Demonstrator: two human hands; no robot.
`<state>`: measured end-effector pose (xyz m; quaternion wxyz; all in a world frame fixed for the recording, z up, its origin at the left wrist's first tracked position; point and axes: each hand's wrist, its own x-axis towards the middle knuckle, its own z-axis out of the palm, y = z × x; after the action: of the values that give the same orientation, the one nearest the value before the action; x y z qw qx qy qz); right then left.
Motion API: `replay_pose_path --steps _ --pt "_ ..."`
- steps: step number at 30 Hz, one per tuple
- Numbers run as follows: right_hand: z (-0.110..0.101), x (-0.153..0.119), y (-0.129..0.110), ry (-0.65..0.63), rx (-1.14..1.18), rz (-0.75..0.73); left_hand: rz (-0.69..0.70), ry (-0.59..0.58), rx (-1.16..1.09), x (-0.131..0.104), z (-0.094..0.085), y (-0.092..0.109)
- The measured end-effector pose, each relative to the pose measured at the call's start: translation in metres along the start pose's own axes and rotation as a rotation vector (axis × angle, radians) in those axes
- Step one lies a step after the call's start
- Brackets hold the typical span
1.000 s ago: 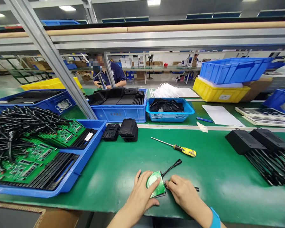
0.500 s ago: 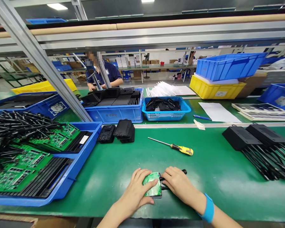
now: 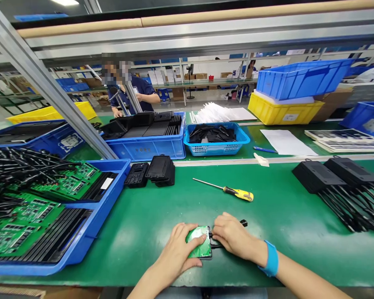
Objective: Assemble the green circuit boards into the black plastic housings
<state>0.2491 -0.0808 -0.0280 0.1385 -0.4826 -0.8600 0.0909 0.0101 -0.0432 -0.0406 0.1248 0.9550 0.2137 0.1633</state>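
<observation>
A green circuit board (image 3: 202,248) lies in a thin black housing on the bench, close to its front edge. My left hand (image 3: 181,248) grips it from the left, fingers over the far side and thumb across the board's face. At the board's right edge my right hand (image 3: 232,236) pinches a black cable (image 3: 217,246); its dark end (image 3: 243,223) pokes out beyond the knuckles. The fingertips partly hide where cable and board meet. A screwdriver (image 3: 238,194) with a yellow and black handle rests farther back.
At left, a blue tray (image 3: 96,226) holds circuit boards with black cables. Black cases (image 3: 160,170) are stacked behind the board. Finished-looking black boxes (image 3: 321,176) with cables lie at right. Behind stand a blue basket (image 3: 216,148) and a blue bin (image 3: 146,148). A co-worker (image 3: 137,93) stands beyond.
My right hand has shifted slightly at the board's edge, its fingers more tightly curled on the cable. My left hand keeps its hold. The camera view has tilted a little.
</observation>
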Motion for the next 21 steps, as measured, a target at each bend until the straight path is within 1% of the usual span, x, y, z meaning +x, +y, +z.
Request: replay_pose_path --steps 5,7,9,11,13,18,19,21 --pt "0.012 -0.006 0.005 0.178 -0.133 -0.262 0.007 -0.004 0.001 0.001 0.002 -0.001" --pt "0.015 -0.008 0.006 0.195 -0.144 -0.325 0.002 -0.008 0.008 0.001 0.002 -0.001" --pt "0.016 -0.008 0.006 0.200 -0.147 -0.346 -0.009 -0.019 0.015 0.002 0.001 0.000" --pt "0.015 -0.007 0.007 0.205 -0.145 -0.318 -0.016 -0.036 0.023 0.003 -0.001 0.001" --pt "0.012 -0.007 0.007 0.184 -0.133 -0.263 -0.015 -0.046 0.038 0.003 -0.002 0.001" --pt "-0.002 -0.013 0.002 0.025 -0.063 -0.064 0.014 -0.050 0.102 0.002 -0.003 0.001" --pt "-0.004 -0.015 0.000 0.024 -0.026 -0.031 0.016 -0.051 0.108 0.002 -0.003 0.002" --pt "-0.003 -0.018 -0.004 0.085 0.070 -0.022 0.026 -0.052 0.106 0.004 -0.004 0.005"
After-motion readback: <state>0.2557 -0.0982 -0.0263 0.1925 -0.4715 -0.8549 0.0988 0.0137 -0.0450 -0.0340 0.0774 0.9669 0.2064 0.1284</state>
